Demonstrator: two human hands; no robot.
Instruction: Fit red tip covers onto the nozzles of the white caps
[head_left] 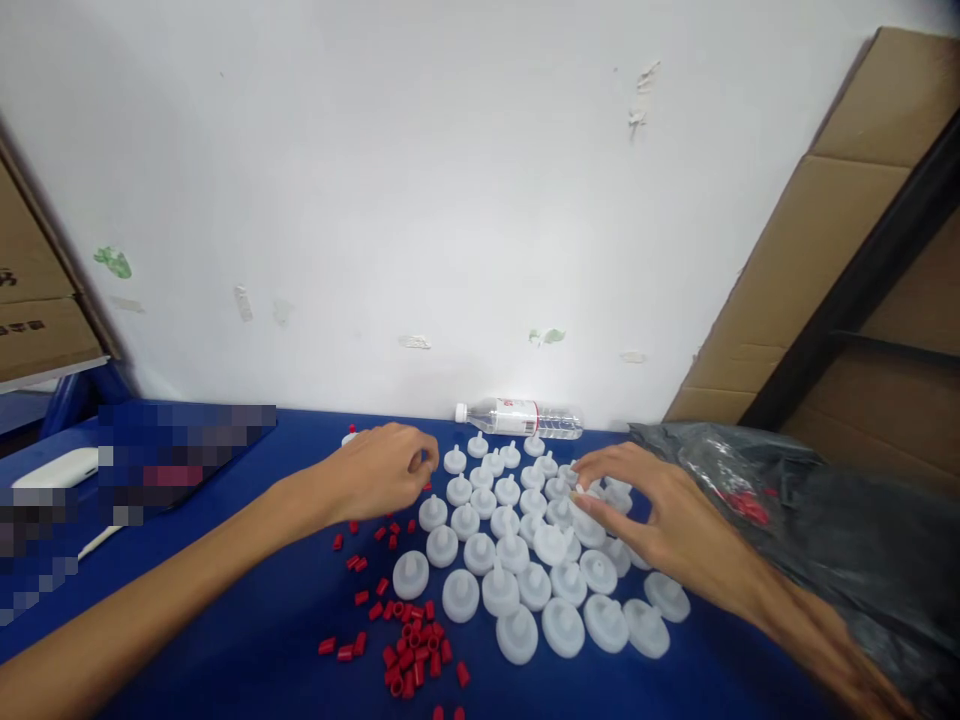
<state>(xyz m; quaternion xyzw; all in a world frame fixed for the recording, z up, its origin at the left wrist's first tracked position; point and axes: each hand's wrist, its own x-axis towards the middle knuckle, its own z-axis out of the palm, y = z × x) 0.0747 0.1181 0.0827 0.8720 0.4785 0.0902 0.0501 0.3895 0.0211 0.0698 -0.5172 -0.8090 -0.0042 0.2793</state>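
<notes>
Many white plastic discs with a short central nozzle (480,553) stand close together on the blue table. My left hand (386,465) hovers left of them, thumb and fingers curled into a pinch; what they hold, if anything, is hidden. Just behind it shows a white disc with a red tip (350,437). Over the right side of the group reaches my right hand (637,490), thumb and forefinger apart, close to the white discs there and partly covering them. Small red caps (416,645) lie in a loose pile at the front, with others scattered below my left hand.
A clear plastic bottle (521,418) lies against the white wall behind the discs. At right is a dark grey plastic bag (840,540), with a clear bag of red caps (750,505) on it. Cardboard (817,220) stands along the right. Pixelated items (172,470) cover the left.
</notes>
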